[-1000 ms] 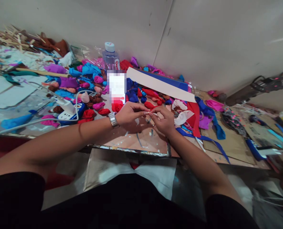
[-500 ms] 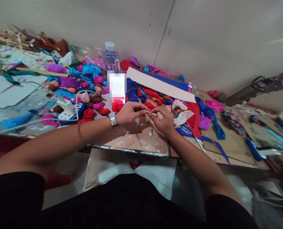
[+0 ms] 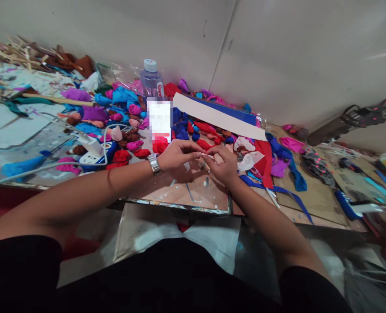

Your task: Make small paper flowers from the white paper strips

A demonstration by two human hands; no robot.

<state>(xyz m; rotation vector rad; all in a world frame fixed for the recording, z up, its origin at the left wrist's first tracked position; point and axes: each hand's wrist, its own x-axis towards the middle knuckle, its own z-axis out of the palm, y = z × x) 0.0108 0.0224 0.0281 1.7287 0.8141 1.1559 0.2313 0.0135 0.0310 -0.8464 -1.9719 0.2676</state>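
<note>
Over the near middle of the table, my left hand (image 3: 179, 155) and my right hand (image 3: 224, 164) meet at the fingertips. Both are closed in a pinch on a small pale pink piece (image 3: 203, 154), mostly covered by the fingers, so its kind cannot be made out. Just right of my right hand lie crumpled whitish scraps (image 3: 250, 161) and a red strip of material (image 3: 263, 163). Red bunched bits (image 3: 160, 145) lie beyond my left hand, in front of a lit, blurred phone screen (image 3: 160, 115).
A plastic bottle (image 3: 151, 80) stands behind the screen. Left are a blue-and-white power strip (image 3: 93, 156) with a white cable, colourful bundles and green-handled pliers (image 3: 33, 100). A long cream strip (image 3: 219, 116) lies at the back. A blue ribbon (image 3: 287, 194) hangs near the front edge.
The fingertips have shifted very slightly around the small pale piece. Both arms and the things on the table stay where they were.
</note>
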